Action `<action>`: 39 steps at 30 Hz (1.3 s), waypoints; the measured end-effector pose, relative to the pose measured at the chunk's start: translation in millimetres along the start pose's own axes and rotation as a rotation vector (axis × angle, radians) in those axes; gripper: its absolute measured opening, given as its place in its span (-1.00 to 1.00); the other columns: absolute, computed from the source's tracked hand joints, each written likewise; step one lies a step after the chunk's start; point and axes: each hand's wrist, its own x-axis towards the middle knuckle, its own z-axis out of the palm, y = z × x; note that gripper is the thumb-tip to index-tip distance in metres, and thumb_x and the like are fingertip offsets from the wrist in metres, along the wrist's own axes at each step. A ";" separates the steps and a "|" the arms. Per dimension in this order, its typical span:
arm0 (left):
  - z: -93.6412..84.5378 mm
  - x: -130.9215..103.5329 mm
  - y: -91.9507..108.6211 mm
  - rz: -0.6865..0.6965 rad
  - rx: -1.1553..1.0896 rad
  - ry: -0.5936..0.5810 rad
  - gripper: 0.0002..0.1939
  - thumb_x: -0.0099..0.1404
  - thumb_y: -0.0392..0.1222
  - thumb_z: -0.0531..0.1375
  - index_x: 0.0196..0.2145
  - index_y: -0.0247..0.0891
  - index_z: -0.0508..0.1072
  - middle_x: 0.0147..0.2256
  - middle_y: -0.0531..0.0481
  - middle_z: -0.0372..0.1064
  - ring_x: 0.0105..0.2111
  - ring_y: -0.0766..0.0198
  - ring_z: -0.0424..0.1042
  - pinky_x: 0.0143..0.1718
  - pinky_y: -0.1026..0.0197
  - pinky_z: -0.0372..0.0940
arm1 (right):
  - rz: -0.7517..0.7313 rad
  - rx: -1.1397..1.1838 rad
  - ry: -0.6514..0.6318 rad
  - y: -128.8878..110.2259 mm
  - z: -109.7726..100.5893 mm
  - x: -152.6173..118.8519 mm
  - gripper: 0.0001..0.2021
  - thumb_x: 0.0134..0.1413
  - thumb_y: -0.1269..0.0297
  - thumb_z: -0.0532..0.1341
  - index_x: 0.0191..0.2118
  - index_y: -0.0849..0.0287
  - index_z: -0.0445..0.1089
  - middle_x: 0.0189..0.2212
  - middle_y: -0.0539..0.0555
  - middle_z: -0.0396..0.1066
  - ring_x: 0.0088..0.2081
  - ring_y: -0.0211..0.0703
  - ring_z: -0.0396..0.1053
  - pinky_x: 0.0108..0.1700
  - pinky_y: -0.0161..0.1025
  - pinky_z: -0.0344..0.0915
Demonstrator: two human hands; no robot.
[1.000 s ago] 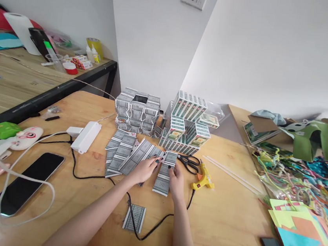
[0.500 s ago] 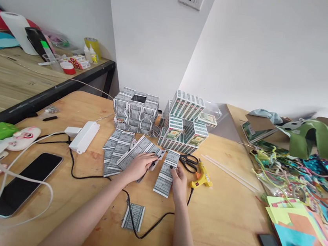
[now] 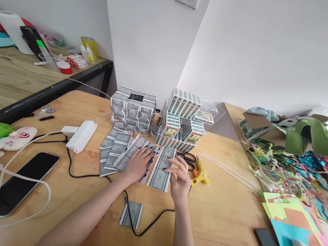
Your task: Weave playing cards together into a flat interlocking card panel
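Note:
My left hand (image 3: 138, 165) rests with its fingers spread on a joined strip of patterned playing cards (image 3: 131, 151). Just right of it, my right hand (image 3: 180, 176) has its fingers apart at the right edge of another card strip (image 3: 159, 174); whether the fingertips touch it I cannot tell. Card faces show between the two strips. More joined cards (image 3: 115, 149) fan out to the left. A single card (image 3: 131, 215) lies under a black cable. Behind stand a hollow card structure (image 3: 132, 111) and stacked card boxes (image 3: 171, 126).
Black-handled scissors (image 3: 188, 159) and a yellow glue gun (image 3: 201, 173) lie right of my right hand. Two clear sticks (image 3: 226, 169) are farther right. To the left are a white power adapter (image 3: 82, 136) and a phone (image 3: 21, 183). Craft materials and coloured paper (image 3: 291, 228) cover the far right.
The right card strip has changed position, now closer to my left hand and looking wider. My right hand's fingers have lifted and spread. The camera view has shifted slightly.

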 end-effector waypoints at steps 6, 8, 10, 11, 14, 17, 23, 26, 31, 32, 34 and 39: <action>0.5 -2.0 4.6 -0.024 0.030 0.010 -0.56 0.32 -0.26 -0.12 0.13 -0.19 0.20 0.21 0.01 0.03 0.22 0.15 -0.04 0.17 0.04 -0.05 | 0.049 0.049 0.065 2.7 0.0 -5.3 -0.82 0.04 0.37 0.16 -0.48 0.07 0.47 -0.18 0.08 0.46 0.13 0.03 0.17 0.11 0.13 0.09; -0.5 -3.4 8.1 -0.034 0.035 0.027 -0.56 0.31 -0.26 -0.11 0.12 -0.20 0.22 0.20 -0.01 0.06 0.21 0.13 -0.01 0.15 0.03 -0.01 | 0.117 0.083 0.083 2.3 -0.4 -6.3 -0.88 0.01 0.32 0.19 -0.47 0.10 0.46 -0.24 0.09 0.48 0.07 0.06 0.24 0.12 0.13 0.08; -2.0 -4.7 12.3 -0.042 0.037 0.052 -0.56 0.31 -0.26 -0.10 0.12 -0.21 0.22 0.19 -0.05 0.09 0.19 0.09 0.02 0.11 0.01 0.04 | 0.258 0.087 0.116 0.2 -1.0 -5.6 -0.89 -0.02 0.24 0.21 -0.43 0.12 0.45 -0.32 0.09 0.49 -0.06 0.05 0.36 0.07 0.07 0.16; -2.8 -5.2 14.5 -0.046 0.037 0.064 -0.56 0.30 -0.26 -0.10 0.12 -0.22 0.23 0.18 -0.07 0.10 0.18 0.06 0.03 0.09 -0.01 0.06 | 0.347 0.081 0.125 -1.0 -1.1 -4.6 -0.86 -0.02 0.19 0.21 -0.41 0.14 0.45 -0.35 0.10 0.50 -0.15 0.03 0.40 0.00 0.02 0.23; -4.7 -6.2 19.4 -0.056 0.027 0.091 -0.56 0.29 -0.26 -0.09 0.11 -0.24 0.23 0.17 -0.12 0.11 0.16 -0.01 0.06 0.04 -0.05 0.10 | 0.551 0.063 0.101 -1.2 0.2 0.0 -0.73 0.01 0.08 0.15 -0.33 0.19 0.43 -0.39 0.12 0.49 -0.33 -0.05 0.41 -0.26 -0.16 0.33; -5.4 -6.7 20.9 -0.047 0.006 0.113 -0.55 0.28 -0.27 -0.07 0.12 -0.23 0.22 0.16 -0.14 0.13 0.16 -0.02 0.06 0.05 -0.08 0.08 | 0.606 -0.005 0.068 6.9 4.5 4.7 -0.69 0.01 0.05 0.12 -0.31 0.20 0.39 -0.47 0.09 0.47 -0.43 -0.11 0.37 -0.40 -0.25 0.29; -4.7 -9.9 17.9 -0.019 -0.009 0.158 -0.55 0.28 -0.23 -0.06 0.13 -0.18 0.21 0.18 -0.08 0.10 0.17 0.01 0.03 0.13 -0.05 -0.02 | 0.654 -0.255 0.036 26.7 15.8 15.1 -0.74 0.02 0.11 0.06 -0.33 0.19 0.33 -0.60 0.03 0.40 -0.55 -0.14 0.32 -0.48 -0.29 0.18; -3.6 -11.4 16.7 -0.003 -0.018 0.169 -0.54 0.28 -0.23 -0.05 0.14 -0.15 0.19 0.19 -0.03 0.09 0.19 0.03 0.01 0.17 -0.04 -0.06 | 0.628 -0.321 0.022 30.3 20.2 22.3 -0.75 0.01 0.14 0.05 -0.31 0.21 0.33 -0.60 0.03 0.41 -0.55 -0.13 0.33 -0.48 -0.28 0.18; -2.5 -11.5 16.4 -0.001 -0.030 0.172 -0.55 0.30 -0.20 -0.07 0.14 -0.17 0.20 0.19 -0.04 0.09 0.19 0.03 0.00 0.18 -0.05 -0.08 | 0.603 -0.324 0.021 32.6 25.5 29.6 -0.72 -0.02 0.15 0.06 -0.29 0.24 0.35 -0.60 0.06 0.42 -0.53 -0.10 0.35 -0.46 -0.27 0.19; -2.6 -11.4 16.6 -0.001 -0.034 0.171 -0.55 0.30 -0.20 -0.07 0.13 -0.16 0.21 0.18 -0.04 0.10 0.19 0.03 0.00 0.18 -0.05 -0.08 | 0.600 -0.323 0.022 32.9 26.1 30.1 -0.71 -0.02 0.15 0.06 -0.28 0.25 0.36 -0.61 0.06 0.42 -0.53 -0.10 0.36 -0.46 -0.27 0.19; -3.0 -11.1 17.0 -0.003 -0.040 0.168 -0.55 0.30 -0.19 -0.07 0.13 -0.16 0.21 0.18 -0.04 0.11 0.19 0.02 0.01 0.18 -0.06 -0.09 | 0.598 -0.322 0.021 33.9 26.5 30.4 -0.69 -0.03 0.16 0.07 -0.26 0.26 0.38 -0.61 0.06 0.42 -0.52 -0.09 0.36 -0.45 -0.27 0.21; -3.8 -10.5 18.5 -0.017 -0.067 0.165 -0.56 0.29 -0.20 -0.06 0.12 -0.17 0.23 0.17 -0.06 0.12 0.19 0.02 0.02 0.19 -0.07 -0.10 | 0.599 -0.306 -0.016 37.3 24.1 30.0 -0.63 -0.02 0.18 0.05 -0.15 0.28 0.41 -0.62 0.04 0.41 -0.53 -0.10 0.36 -0.43 -0.27 0.23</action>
